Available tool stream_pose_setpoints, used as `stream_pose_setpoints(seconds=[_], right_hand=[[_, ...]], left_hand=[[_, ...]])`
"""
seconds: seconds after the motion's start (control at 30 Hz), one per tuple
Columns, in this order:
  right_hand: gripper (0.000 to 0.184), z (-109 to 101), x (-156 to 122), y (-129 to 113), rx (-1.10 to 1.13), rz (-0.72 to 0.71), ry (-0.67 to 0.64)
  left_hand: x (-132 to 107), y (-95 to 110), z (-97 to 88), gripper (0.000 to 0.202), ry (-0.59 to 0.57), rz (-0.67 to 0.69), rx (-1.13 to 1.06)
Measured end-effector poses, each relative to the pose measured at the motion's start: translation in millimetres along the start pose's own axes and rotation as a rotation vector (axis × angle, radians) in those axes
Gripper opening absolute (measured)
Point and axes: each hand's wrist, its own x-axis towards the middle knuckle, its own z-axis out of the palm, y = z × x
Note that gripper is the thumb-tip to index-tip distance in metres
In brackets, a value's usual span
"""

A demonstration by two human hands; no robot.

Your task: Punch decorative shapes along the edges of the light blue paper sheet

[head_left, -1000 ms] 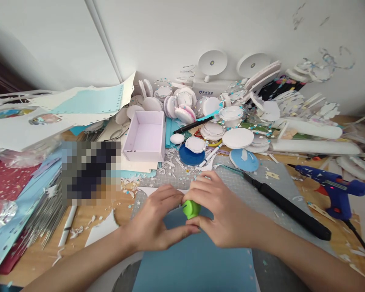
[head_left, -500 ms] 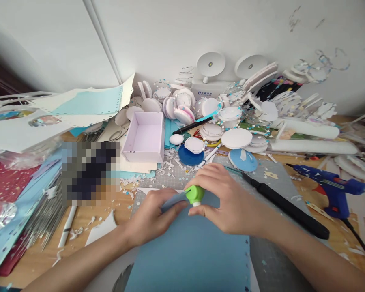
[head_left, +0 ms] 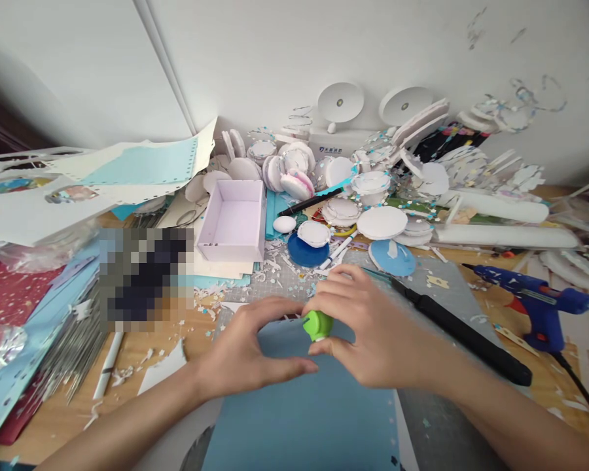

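My right hand (head_left: 360,327) grips a small green craft punch (head_left: 318,325) between thumb and fingers, at the far edge of a blue sheet of paper (head_left: 304,412). Small punched shapes run down the sheet's right edge. Just left of the punch, my left hand (head_left: 252,347) hovers over the sheet with thumb and fingers apart, holding nothing. Its fingertips come close to the punch; whether they touch it I cannot tell. Beneath the sheet lie white paper and a grey cutting mat (head_left: 425,418).
A pale lilac open box (head_left: 232,219) stands behind my hands, beside piled white discs (head_left: 381,224). To the right lie a black-handled tool (head_left: 471,337) and a blue glue gun (head_left: 540,301). Bundled wires (head_left: 73,347) and paper scraps are at left.
My left hand has let go of the sheet's far edge, its fingers spreading, and the raised paper has dropped flat. The punch in my right hand has shifted slightly toward me.
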Motion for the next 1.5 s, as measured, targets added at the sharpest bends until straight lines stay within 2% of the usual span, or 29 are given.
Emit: stream_pose_setpoints(seconds=[0.1, 0.27, 0.4, 0.47, 0.53, 0.63, 0.73, 0.93, 1.0, 1.1, 1.2, 1.3, 1.4, 1.5], right_hand=[[0.006, 8.1, -1.4, 0.1, -0.033, -0.058, 0.021], [0.007, 13.5, -0.9, 0.4, -0.087, -0.090, 0.088], [0.003, 4.6, 1.8, 0.1, -0.046, -0.043, 0.070], [0.009, -1.9, 1.8, 1.7, -0.020, -0.012, 0.042], [0.015, -7.9, 0.7, 4.8, -0.010, 0.011, 0.010], [0.019, -14.0, -1.4, 10.2, -0.020, 0.052, -0.044], [0.019, -14.9, -1.9, 13.8, -0.003, 0.058, -0.089], [0.017, -8.1, -0.5, 17.1, 0.000, 0.010, -0.039], [0.017, -6.3, -0.1, 17.6, -0.015, 0.023, -0.019], [0.015, -4.6, 1.2, 16.8, -0.043, 0.033, -0.007], [0.012, -3.9, 4.1, 13.8, -0.081, 0.025, -0.010], [0.012, -4.3, 8.2, 10.8, -0.128, 0.033, -0.018], [0.010, -5.4, 11.2, 10.8, -0.182, 0.038, -0.017], [0.008, -7.2, 12.1, 13.5, -0.217, 0.033, 0.005]], left_hand=[[-0.7, -2.4, 1.2, 0.041, 0.039, 0.035, 0.005], [-1.4, -8.2, 4.0, 0.039, 0.112, 0.192, 0.001], [-1.2, -5.6, 2.1, 0.032, 0.082, 0.097, -0.046], [-1.8, -4.2, -0.1, 0.022, 0.078, 0.032, -0.010], [-2.7, -4.0, -2.3, 0.024, 0.081, 0.007, 0.074], [-3.9, -5.0, -4.0, 0.025, 0.104, 0.053, 0.183], [-4.3, -6.4, -3.4, 0.020, 0.107, 0.102, 0.178], [-2.6, -8.6, -3.6, 0.021, 0.068, 0.080, 0.139], [-0.3, -4.2, -8.4, 0.021, 0.061, 0.055, 0.127], [6.8, 13.0, -20.2, 0.021, 0.062, 0.065, 0.144], [18.8, 37.2, -28.3, 0.040, 0.021, 0.138, 0.396], [34.1, 54.0, -24.8, 0.053, -0.134, 0.175, 0.777], [48.0, 56.9, -14.9, 0.040, -0.227, 0.125, 0.968], [55.3, 52.0, -8.6, 0.034, -0.230, 0.108, 0.976]])
